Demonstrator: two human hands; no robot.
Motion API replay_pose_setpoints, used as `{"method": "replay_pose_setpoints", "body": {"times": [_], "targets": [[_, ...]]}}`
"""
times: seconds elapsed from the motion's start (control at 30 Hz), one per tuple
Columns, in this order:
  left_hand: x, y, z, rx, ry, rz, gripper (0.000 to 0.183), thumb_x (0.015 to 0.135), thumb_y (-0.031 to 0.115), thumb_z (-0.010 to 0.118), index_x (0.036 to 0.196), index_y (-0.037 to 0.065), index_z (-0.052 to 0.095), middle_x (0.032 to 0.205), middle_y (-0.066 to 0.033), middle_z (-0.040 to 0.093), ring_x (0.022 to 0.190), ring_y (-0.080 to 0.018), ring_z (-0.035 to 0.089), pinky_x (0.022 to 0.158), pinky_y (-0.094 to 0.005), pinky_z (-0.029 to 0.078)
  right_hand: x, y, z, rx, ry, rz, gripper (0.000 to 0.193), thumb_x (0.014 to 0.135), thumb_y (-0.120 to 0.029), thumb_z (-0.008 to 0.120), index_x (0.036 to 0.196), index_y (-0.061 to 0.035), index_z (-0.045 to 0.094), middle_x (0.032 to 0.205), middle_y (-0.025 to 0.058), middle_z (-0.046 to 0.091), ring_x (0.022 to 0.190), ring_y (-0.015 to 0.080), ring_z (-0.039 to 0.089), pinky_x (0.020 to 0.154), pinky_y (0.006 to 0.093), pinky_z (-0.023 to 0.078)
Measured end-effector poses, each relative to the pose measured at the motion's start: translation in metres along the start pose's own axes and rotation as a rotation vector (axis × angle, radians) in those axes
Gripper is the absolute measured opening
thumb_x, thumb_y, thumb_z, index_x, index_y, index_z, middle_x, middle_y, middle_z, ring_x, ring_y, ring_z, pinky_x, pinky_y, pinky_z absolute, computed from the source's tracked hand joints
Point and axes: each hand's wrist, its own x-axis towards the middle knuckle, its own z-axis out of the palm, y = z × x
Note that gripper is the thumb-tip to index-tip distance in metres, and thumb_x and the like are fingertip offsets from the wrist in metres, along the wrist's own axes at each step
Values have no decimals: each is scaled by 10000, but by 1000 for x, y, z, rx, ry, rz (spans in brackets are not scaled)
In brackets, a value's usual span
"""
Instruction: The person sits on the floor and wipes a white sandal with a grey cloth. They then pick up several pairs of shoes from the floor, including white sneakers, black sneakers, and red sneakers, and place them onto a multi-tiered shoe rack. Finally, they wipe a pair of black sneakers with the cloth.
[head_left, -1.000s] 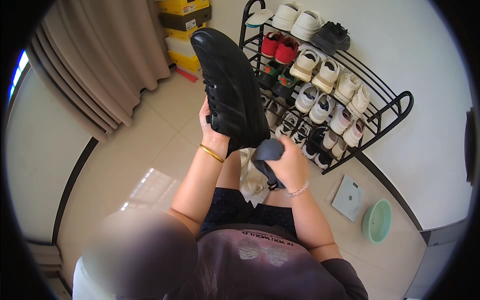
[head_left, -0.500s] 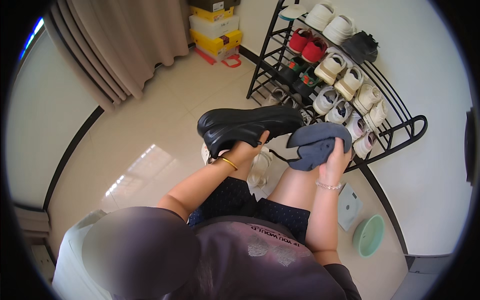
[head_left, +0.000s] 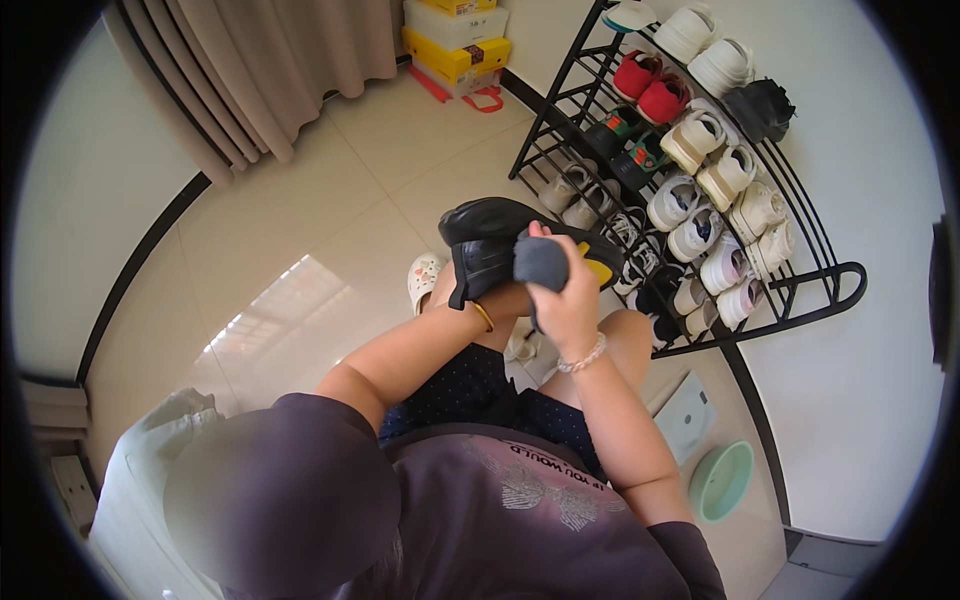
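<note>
Above our bare legs (head_left: 622, 355), our right hand (head_left: 568, 312) clasped a rounded grey fabric pad (head_left: 541, 264) over the black leather-look shoe (head_left: 490, 218) that our left hand (head_left: 508, 299), its grip hidden, seemingly steadied.

Dark T-shirt (head_left: 450, 500) with silvery winged print (head_left: 550, 497), dotted navy shorts (head_left: 440, 397), gold left bangle (head_left: 485, 317), beaded right bracelet (head_left: 584, 356)

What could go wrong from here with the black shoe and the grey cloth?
The black shoe is in the left hand, whose grip is mostly hidden, so a slip toward the white clog on the floor is possible. The grey cloth in the right hand overlaps the shoe in this view; a hard push could knock the shoe loose. The bracelet might catch.
</note>
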Motion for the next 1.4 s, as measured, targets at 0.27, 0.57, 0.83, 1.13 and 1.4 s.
{"method": "replay_pose_setpoints", "body": {"times": [0.27, 0.57, 0.83, 1.13, 1.4], "targets": [[-7, -13, -18, -228, -88, -52, 357, 775, 277, 560, 1062, 64, 562, 1053, -155, 582, 939, -308, 558, 872, -337, 410, -7, -19, 52, -440, -284, -571, 357, 569, -17, 622, 916, -49, 542, 1131, 118, 565, 1123, 274, 491, 1007, 430, 307], [-6, -33, 6, -430, -212, 70, 358, 778, 288, 548, 1054, 61, 563, 1014, -162, 598, 918, -310, 569, 841, -341, 433, -6, 15, 2, -293, -13, -405, 385, 559, 6, 637, 918, -44, 507, 1180, 100, 548, 1119, 267, 501, 975, 433, 334], [-6, 11, -30, -192, -167, -130, 304, 839, 302, 511, 886, 25, 628, 879, -193, 610, 814, -365, 562, 745, -396, 444, -28, 55, -71, -213, 751, 171, 293, 706, 28, 610, 982, 47, 515, 893, 95, 592, 821, 170, 554, 792, 283, 433], [-23, -9, -8, 142, 85, 89, 302, 797, 273, 555, 1015, 69, 595, 1012, -131, 602, 958, -288, 544, 887, -352, 403, -27, 58, -37, -155, 435, 100, 323, 700, -51, 616, 998, 4, 504, 1078, 154, 586, 964, 262, 574, 829, 315, 439], [-18, 2, -13, -954, 518, -236, 505, 654, 286, 684, 1056, 69, 469, 945, -71, 561, 900, -207, 536, 825, -306, 406, -21, 60, -39, -213, 266, -56, 292, 679, -32, 611, 947, -22, 495, 1075, 110, 606, 950, 219, 592, 828, 281, 445]]}}
